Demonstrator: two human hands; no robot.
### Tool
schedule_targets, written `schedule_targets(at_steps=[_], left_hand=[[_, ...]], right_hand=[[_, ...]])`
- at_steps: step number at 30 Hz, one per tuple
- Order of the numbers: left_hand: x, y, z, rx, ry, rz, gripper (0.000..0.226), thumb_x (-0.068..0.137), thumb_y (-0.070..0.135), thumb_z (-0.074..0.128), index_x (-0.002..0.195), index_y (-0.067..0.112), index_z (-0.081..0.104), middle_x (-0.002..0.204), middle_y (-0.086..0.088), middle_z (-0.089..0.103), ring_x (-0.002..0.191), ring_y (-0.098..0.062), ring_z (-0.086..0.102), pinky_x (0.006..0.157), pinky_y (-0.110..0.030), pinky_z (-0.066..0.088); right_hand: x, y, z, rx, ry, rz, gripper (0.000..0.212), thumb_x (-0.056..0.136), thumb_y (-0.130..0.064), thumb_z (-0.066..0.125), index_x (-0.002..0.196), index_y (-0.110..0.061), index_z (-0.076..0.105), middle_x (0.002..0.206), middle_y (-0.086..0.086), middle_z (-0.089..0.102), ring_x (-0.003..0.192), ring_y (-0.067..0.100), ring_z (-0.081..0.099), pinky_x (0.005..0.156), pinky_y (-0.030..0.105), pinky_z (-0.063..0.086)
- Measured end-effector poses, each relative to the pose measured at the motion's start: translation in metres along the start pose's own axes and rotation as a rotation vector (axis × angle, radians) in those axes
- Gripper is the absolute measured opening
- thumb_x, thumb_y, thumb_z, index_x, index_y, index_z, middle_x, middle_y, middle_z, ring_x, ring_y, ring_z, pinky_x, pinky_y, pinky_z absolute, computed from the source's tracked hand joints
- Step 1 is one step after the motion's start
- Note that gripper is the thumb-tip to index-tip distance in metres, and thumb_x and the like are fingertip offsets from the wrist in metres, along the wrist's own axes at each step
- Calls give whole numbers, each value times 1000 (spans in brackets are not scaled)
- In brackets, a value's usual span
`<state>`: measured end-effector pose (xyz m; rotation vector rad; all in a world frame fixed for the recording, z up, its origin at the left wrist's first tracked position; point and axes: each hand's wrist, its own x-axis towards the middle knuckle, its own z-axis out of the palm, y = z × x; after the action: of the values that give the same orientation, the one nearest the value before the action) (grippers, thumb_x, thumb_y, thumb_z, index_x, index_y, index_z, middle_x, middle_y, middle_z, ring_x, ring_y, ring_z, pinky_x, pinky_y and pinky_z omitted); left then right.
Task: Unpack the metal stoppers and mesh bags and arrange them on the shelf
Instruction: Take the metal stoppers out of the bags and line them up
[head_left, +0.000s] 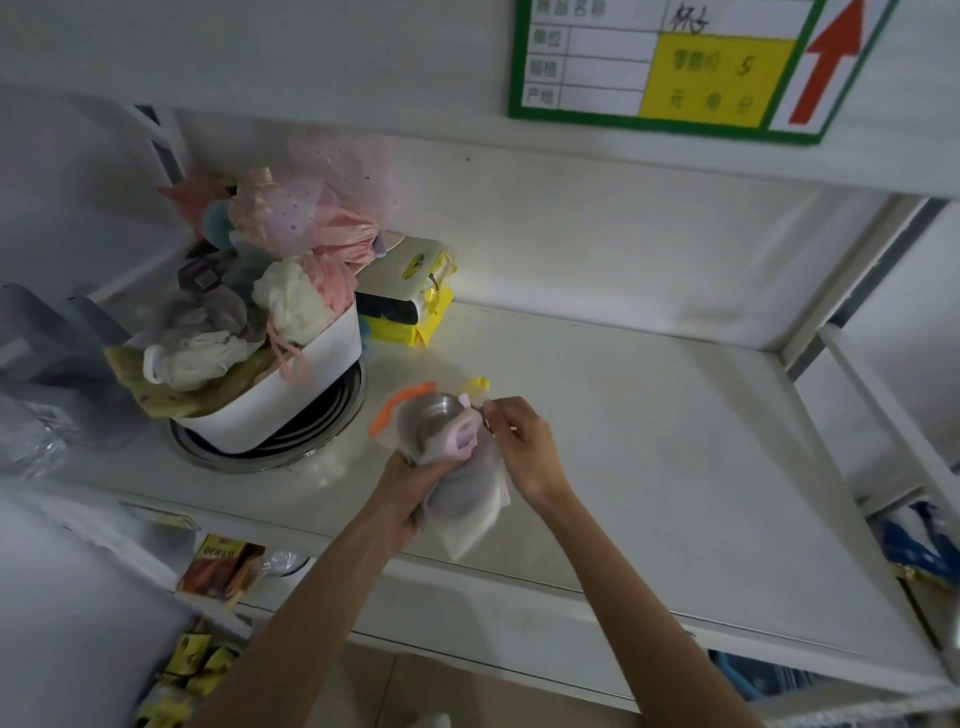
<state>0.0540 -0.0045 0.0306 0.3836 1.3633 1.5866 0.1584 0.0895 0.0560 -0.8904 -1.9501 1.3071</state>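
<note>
Over the white shelf (649, 415) my left hand (410, 488) grips a bundle of clear plastic wrapping with grey mesh bags (470, 499) inside. A round metal stopper (434, 418) shows at the top of the bundle, with a pink piece (464, 428) beside it. My right hand (524, 441) pinches the top edge of the wrapping next to the pink piece. An orange strip (397, 408) and a yellow bit (477, 384) stick out behind the bundle.
A white tub (291, 395) heaped with pink, white and grey mesh bags stands on stacked metal pans (291, 447) at the left. Yellow packs (410, 301) lie behind it. A green price card (670, 67) hangs above. Lower shelves hold packets.
</note>
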Motion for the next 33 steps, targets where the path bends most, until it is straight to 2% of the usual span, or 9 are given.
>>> schedule_targets(at_steps=[3,5,11,14,18,22,27,30,33], left_hand=[[1,-3,-5,66,11,-72,55,68,16,81,119,8,60,112,-14,71,100,-28,69,71,-29,60],[2,-6,-9,116,11,-94,61,62,22,84,118,10,61,110,-11,72,98,-26,70,75,-32,59],[0,-16,-12,242,-5,-139,49,57,29,83,101,12,69,94,-8,77,86,-23,73,65,-30,58],[2,-20,-11,238,-12,-175,52,51,28,85,98,11,70,96,-11,76,85,-26,72,70,-37,60],[11,-26,-9,237,1,-207,57,51,17,85,104,11,68,98,-12,74,89,-28,70,70,-38,60],[19,-31,-11,221,19,-189,41,70,-6,70,110,3,64,93,-13,70,83,-26,66,61,-29,55],[24,-31,-15,219,3,-147,41,65,-6,66,105,3,62,92,-17,69,84,-34,67,64,-35,57],[27,-31,-15,178,0,-95,40,54,1,69,94,7,64,82,-12,71,68,-24,70,53,-32,56],[28,-30,-14,134,-20,-66,60,37,8,76,95,7,63,76,-7,72,60,-17,71,48,-27,55]], right_hand=[[12,3,-4,-337,-68,-175,19,85,-1,60,95,-10,73,108,9,59,96,16,44,83,22,40],[14,-1,-3,-361,-164,-238,24,83,1,61,96,-13,74,106,10,63,94,16,46,82,21,39],[18,-14,-5,-200,-241,-56,13,86,1,60,91,-3,72,77,12,70,49,26,63,52,34,54],[16,-11,-6,-265,-298,-17,17,78,-1,71,95,-7,70,80,9,69,38,8,59,42,18,49],[14,-2,1,-477,-287,-43,32,75,-10,75,105,-12,64,98,13,70,75,17,60,55,10,43],[9,1,11,-604,-294,-25,26,82,-12,66,108,-9,63,109,17,62,97,33,61,85,33,48],[0,1,19,-763,-271,-80,29,93,-9,49,121,-1,54,121,21,53,111,36,48,97,38,38],[-4,6,25,-596,-159,-55,29,95,-14,47,123,-5,50,126,21,48,117,35,43,101,44,38],[-1,17,29,-464,-46,11,29,94,-14,50,122,-7,53,124,20,49,114,34,47,100,41,41]])
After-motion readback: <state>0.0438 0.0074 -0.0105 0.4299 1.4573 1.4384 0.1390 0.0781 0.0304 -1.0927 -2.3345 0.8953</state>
